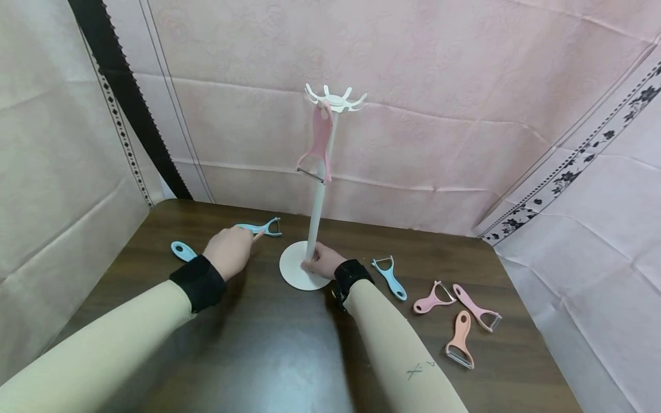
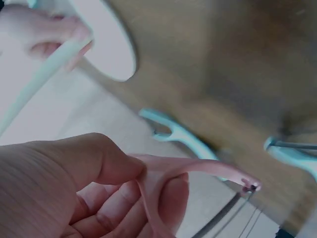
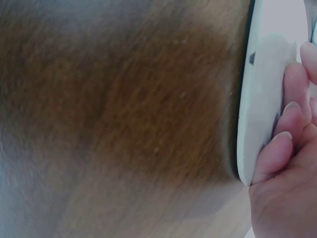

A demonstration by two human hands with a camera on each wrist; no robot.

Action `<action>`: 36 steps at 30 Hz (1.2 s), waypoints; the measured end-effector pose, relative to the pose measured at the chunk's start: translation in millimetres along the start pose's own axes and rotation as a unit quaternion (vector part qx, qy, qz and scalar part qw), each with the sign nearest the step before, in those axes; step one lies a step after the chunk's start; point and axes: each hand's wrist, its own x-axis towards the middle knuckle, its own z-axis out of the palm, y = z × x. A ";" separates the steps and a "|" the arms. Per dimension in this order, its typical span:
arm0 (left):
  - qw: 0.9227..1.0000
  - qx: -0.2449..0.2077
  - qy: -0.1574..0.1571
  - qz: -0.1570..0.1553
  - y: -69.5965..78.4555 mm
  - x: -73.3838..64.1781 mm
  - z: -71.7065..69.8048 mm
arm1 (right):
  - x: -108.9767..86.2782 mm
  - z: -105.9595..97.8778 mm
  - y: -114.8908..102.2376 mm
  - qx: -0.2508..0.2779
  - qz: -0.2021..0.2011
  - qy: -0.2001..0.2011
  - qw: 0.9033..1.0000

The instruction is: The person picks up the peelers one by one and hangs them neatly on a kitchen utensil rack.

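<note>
A pink peeler (image 2: 153,171) is pinched between thumb and fingers of my left hand (image 1: 229,250), its forked blade end pointing away from the hand in the left wrist view. Past the hand, a blue peeler (image 1: 250,228) lies on the table. My right hand (image 1: 324,261) holds the white stand (image 1: 317,209) low on its pole, fingers curled against the round base (image 3: 262,94). Another pink peeler (image 1: 321,135) hangs by its handle hole from a prong at the stand's top.
Left of my left hand lies a second blue peeler (image 1: 182,250), partly hidden. Right of the stand are a blue peeler (image 1: 393,281), two pink peelers (image 1: 426,302) and an orange peeler (image 1: 461,332). Cloth (image 1: 413,172) hangs behind the brown table (image 1: 268,355).
</note>
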 end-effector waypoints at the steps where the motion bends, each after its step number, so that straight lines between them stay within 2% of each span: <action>1: 1.000 -0.011 0.002 0.004 0.2 2.4 -6.5 | 0.3 0.3 -0.4 -0.001 0.001 0.000 1.000; 4: 0.999 -0.041 0.000 0.010 -0.3 10.5 -22.8 | 0.7 0.8 -1.7 -0.001 0.003 0.000 1.000; 10: 0.995 -0.097 0.007 0.018 1.7 26.7 -46.5 | -0.3 1.6 -1.9 -0.004 0.002 0.001 1.000; 14: 0.991 -0.128 0.041 0.018 8.4 36.5 -64.7 | -0.7 0.0 -2.7 -0.006 0.002 -0.002 1.000; 18: 0.984 -0.142 0.102 0.027 16.9 49.8 -79.6 | -0.3 -2.2 -3.1 -0.010 0.003 -0.006 1.000; 21: 0.974 -0.175 0.141 0.033 25.0 59.9 -90.6 | -0.8 -2.7 -2.9 -0.009 0.008 -0.006 1.000; 24: 0.957 -0.232 0.170 0.040 32.0 68.8 -100.4 | -0.5 -2.1 -1.9 -0.011 0.008 -0.004 1.000; 28: 0.935 -0.297 0.186 0.051 41.0 77.1 -112.2 | 1.2 -0.6 0.0 -0.009 0.001 -0.005 1.000; 36: 0.905 -0.364 0.204 0.078 59.4 85.2 -129.1 | 2.8 -1.4 1.0 -0.006 0.011 -0.008 1.000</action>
